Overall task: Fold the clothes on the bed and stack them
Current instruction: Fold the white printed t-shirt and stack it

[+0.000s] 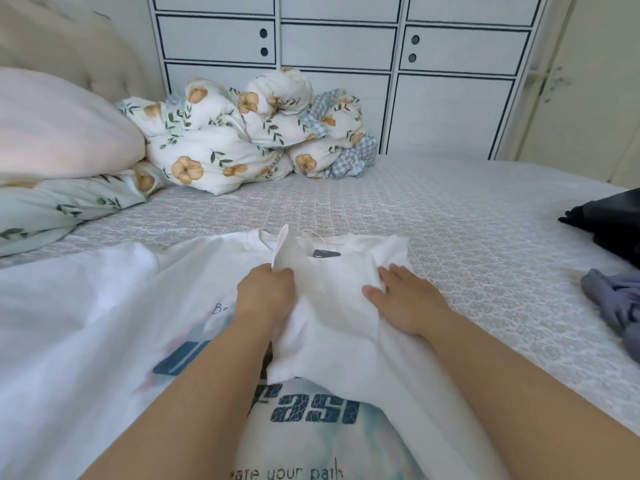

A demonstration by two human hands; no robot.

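Folding the right side of the white printed T-shirt (311,341) inward, I pinch the sleeve edge with my left hand (265,292), fingers curled tight on the cloth near the collar, while my right hand (403,299) lies flat on the folded panel, fingers straight and a little spread, pressing it down. The shirt lies face up on the bed (450,220) right in front of me, its left half not yet folded. I think the risk is in the soft fabric: if I let go of the sleeve before it lies flat, it may spring back or bunch under the panel and leave a lumpy fold. Pulling too hard could drag the whole shirt askew. Off to my right wait a grey-blue garment (613,299) and a black garment (609,223), well apart from this one.
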